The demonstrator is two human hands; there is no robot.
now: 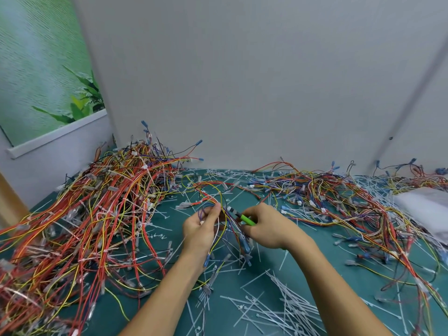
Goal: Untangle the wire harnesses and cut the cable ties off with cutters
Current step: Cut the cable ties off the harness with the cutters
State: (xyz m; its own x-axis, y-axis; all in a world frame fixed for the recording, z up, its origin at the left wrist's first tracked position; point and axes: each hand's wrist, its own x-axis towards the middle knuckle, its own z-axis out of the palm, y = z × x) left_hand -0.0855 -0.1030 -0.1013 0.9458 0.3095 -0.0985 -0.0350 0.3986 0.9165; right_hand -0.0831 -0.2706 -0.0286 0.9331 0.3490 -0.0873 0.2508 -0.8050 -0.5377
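— Where is the harness [225,224] the person is working on?

— Just above the middle of the bench [169,309], lifted a little off the green top. It is a thin bundle of yellow, red, blue and white wires. Its blue-tipped ends hang down between the two wrists.

— And the hands?

— The left hand [201,230] has its thumb and fingers curled round the bundle and pinches it near the top. The right hand [266,227] is closed round the green handles of the cutters [247,220]. The tool's dark head points left and touches the held wires.

— Is the head on a tie?

— It cannot be told; that spot is too small and blurred.

— What lies round about?

— Loose cut cable ties [288,306], white, lie scattered on the bench, thickest in front of the right forearm. To the left a big heap of harnesses [97,214], mostly red, orange and yellow, runs from the back corner to the near edge, with white ties round many bundles. To the right a flatter spread of harnesses [339,202] runs along the wall [242,81]. A white plastic sheet [426,204] lies on its far-right end.

— And behind?

— A poster [46,69] with green leaves hangs at the upper left.
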